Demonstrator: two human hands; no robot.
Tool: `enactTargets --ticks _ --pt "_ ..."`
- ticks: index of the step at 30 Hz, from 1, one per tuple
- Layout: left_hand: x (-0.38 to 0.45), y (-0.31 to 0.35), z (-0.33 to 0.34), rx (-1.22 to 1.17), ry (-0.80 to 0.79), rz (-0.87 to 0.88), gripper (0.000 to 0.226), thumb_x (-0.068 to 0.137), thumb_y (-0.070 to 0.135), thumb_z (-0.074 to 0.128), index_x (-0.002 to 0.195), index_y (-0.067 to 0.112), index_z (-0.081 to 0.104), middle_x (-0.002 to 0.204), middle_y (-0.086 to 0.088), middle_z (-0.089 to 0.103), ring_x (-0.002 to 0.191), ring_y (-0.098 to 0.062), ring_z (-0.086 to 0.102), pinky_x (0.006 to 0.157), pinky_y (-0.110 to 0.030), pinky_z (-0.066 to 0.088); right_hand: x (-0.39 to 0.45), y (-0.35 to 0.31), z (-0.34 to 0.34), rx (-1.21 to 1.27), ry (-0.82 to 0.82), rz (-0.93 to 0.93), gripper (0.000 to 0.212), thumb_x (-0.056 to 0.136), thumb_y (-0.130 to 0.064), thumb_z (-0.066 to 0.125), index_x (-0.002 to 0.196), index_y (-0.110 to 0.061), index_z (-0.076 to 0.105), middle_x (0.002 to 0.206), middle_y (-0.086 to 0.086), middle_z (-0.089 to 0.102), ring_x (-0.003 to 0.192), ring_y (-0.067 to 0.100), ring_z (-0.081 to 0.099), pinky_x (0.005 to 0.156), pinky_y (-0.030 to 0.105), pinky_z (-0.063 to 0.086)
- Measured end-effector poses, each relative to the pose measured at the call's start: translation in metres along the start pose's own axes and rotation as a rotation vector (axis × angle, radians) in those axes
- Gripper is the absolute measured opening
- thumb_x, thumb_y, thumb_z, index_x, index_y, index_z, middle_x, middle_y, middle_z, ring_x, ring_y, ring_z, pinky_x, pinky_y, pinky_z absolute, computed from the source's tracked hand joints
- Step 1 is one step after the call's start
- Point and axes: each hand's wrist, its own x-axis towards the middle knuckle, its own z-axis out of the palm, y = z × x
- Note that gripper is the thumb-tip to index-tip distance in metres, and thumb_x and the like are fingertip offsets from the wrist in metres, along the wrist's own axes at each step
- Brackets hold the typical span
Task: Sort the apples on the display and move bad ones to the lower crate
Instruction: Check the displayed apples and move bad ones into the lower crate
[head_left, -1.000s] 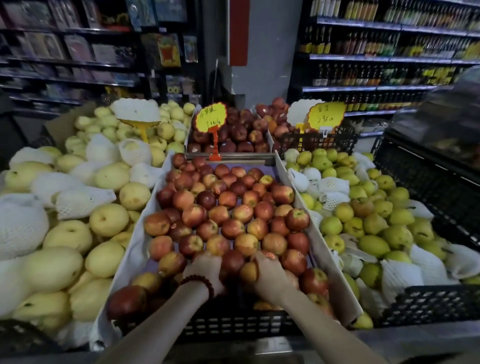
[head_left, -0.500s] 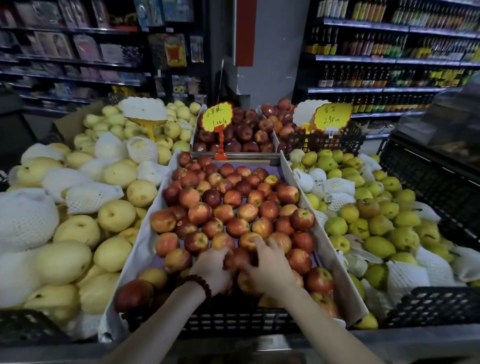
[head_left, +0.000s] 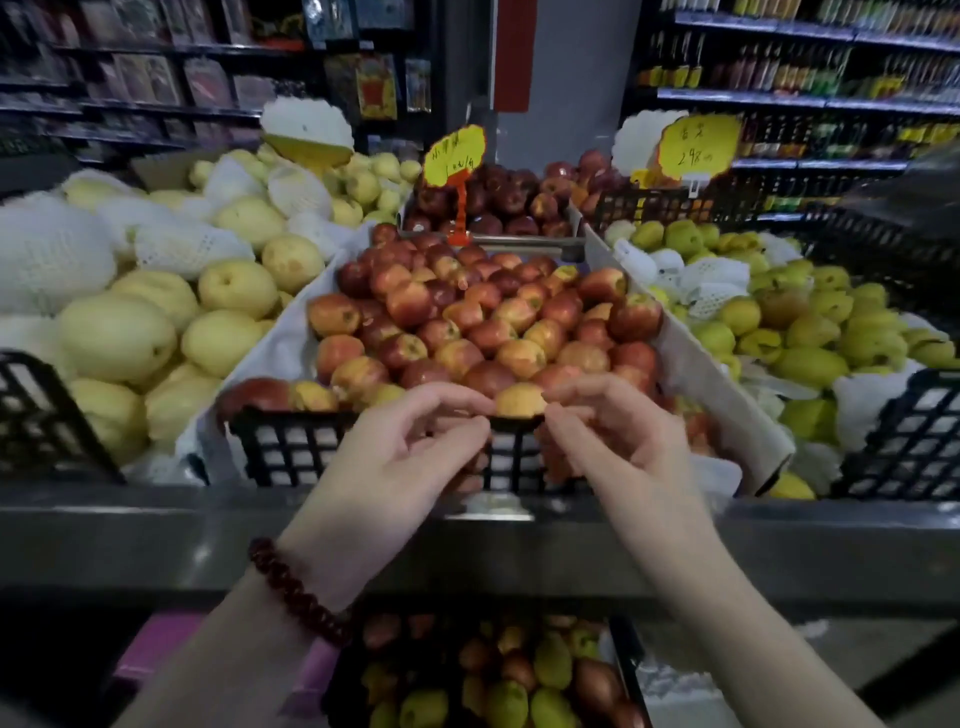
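Hands (head_left: 514, 441) loosely curled, nothing held, before apples (head_left: 483, 322)

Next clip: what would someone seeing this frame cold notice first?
Probably the two hands meeting low in the middle, left hand and right hand, fingertips at a yellowish apple on the near edge of the apple crate. Behind them lies the heap of red apples, with pale pears to its left. At the bottom edge, the lower crate already holds mixed fruit.
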Motion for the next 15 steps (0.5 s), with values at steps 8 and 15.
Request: enactTargets --ticks 8,15 --pt "-0.082 -0.16 0.008 0.059 -0.03 -0.12 0.018 0.089 0.014 0.057 0.087 0.019 0.074 0.09 -0.005 0.074 0.078 -0.006 0.069 0.066 -0.015 0.055 -0.133 0.13 0.007 0.029 -0.027 0.023 0.006 0.088 -0.008 0.067 0.081 -0.008 0.067 0.07 0.015 0.065 0.057 0.016 0.061 0.054 0.019 0.048" --pt "-0.123 -0.268 0.013 0.071 0.041 -0.218 0.019 0.092 0.009 0.054 0.09 0.012 0.073 0.084 -0.005 0.072 0.074 -0.009 0.067 0.063 -0.016 0.055 -0.201 0.223 0.009 -0.054 -0.018 0.075 0.005 0.087 -0.016 0.068 0.082 -0.015 0.069 0.074 0.011 0.065 0.069 0.028 0.06 0.057 0.018 0.046"
